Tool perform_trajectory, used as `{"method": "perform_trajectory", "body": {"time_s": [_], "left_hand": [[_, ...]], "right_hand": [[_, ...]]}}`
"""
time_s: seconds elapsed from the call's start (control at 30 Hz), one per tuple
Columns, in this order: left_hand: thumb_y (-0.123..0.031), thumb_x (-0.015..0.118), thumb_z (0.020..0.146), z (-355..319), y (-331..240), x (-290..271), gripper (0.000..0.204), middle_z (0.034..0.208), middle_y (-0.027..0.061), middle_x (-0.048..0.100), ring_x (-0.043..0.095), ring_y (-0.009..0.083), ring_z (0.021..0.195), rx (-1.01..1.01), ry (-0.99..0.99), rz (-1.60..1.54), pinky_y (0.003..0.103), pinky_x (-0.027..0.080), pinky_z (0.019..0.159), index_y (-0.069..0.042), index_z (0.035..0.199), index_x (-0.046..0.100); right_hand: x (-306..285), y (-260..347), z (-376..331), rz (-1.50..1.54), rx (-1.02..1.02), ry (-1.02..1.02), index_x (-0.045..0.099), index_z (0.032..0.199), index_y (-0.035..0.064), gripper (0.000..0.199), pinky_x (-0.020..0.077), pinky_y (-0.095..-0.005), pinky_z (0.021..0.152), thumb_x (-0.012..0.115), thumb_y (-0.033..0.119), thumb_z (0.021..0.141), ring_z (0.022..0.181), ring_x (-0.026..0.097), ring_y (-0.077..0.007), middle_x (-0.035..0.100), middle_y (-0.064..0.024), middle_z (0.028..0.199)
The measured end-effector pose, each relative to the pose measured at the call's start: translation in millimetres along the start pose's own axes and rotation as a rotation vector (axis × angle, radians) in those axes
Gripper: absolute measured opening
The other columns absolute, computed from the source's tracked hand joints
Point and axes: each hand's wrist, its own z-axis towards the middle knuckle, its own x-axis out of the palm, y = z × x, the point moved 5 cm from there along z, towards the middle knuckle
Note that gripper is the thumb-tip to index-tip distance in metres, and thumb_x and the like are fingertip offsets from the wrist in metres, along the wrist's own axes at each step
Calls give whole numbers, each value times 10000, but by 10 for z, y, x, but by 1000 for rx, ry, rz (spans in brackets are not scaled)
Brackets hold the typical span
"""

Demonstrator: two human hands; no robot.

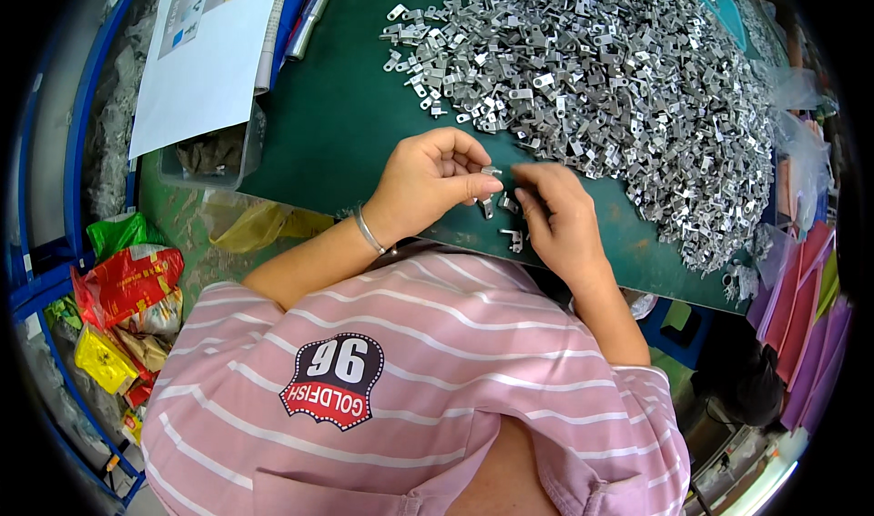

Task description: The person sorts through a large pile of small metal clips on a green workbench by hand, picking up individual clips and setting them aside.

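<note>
My left hand is closed over the table's near edge, thumb and forefinger pinching a small bent metal bracket. Just right of it is my right hand, its fingertips smeared by motion. Its thumb and forefinger stand apart, and I see nothing between them. Between and below the hands lie a few loose brackets, one under my left fingertips, one beside my right thumb and another close to the edge. A big heap of similar silver brackets spreads over the far right of the green table.
At the left corner, a white printed sheet lies above a clear plastic bin. A teal tray stands behind the heap. Coloured bags lie by a blue rack at left; pink and purple sheets hang at right.
</note>
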Motion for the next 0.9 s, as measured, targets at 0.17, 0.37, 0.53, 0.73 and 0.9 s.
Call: {"method": "perform_trajectory", "body": {"time_s": [0.17,0.37,0.53,0.73,0.9], "left_hand": [[40,676,787,34,38,-4,255,891,109,643,637,135,785,29,-3,-37,241,533,699,71,1024,585],[54,671,783,30,31,35,262,905,104,643,635,133,799,33,-25,13,243,533,732,73,1031,588],[56,673,780,16,28,4,245,903,95,643,628,123,807,63,-36,67,237,531,730,73,1011,594],[3,696,760,-15,-58,40,160,838,57,638,608,107,747,200,-76,518,242,503,651,15,912,646],[-29,684,743,-2,-80,81,173,815,85,593,581,209,708,546,-15,846,303,468,624,-27,912,646]], "right_hand": [[-140,7,57,-171,-211,-120,619,872,-6,136,484,-369,691,642,-37,741,784,593,-322,612,-147,850],[-174,-13,321,-461,-339,-323,602,937,22,228,463,-385,692,674,-8,722,797,563,-307,591,-120,914],[-191,-75,334,-535,-313,-317,607,958,35,261,463,-390,685,685,17,709,785,566,-293,598,-106,902],[-294,-113,261,-411,-259,-375,646,954,47,220,482,-339,668,658,-3,740,745,598,-229,622,-95,873],[-311,-359,97,583,350,-254,644,970,-50,161,534,-256,638,649,8,820,746,644,-141,667,-102,876]]}}
